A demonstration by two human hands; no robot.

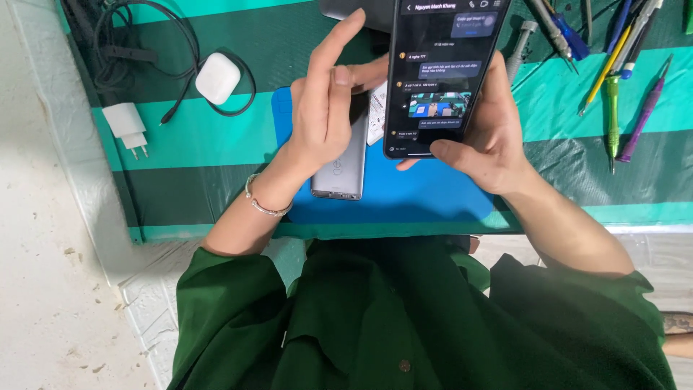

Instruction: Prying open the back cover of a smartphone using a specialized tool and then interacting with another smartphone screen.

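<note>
1. Green-and-teal striped cloth covers the tabletop [216, 155], with a blue work mat [404, 195] at its centre, seen from above.
2. At 12 o'clock, the right hand [491, 137] grips a dark smartphone [440, 72] with a lit chat screen, fingers wrapped behind it and thumb across its lower edge, holding it tilted above the mat.
3. At 10 o'clock from the mat's centre, the left hand [325, 108] is open, its index finger raised near the screen's left edge; its palm hovers over or rests on a silver phone [343, 170] lying back-up on the mat. I cannot tell which.
4. Risk, as a judgement: the one-handed grip looks light, so a tap from the finger could tip the dark smartphone onto the silver phone below.
5. At 10 o'clock lie a white earbud case [217, 78], a white charger plug [128, 127] and black cables [137, 36].
6. At 2 o'clock, screwdrivers and pens [621, 65] lie spread out, just beside the right hand; a careless sweep could scatter them.
</note>
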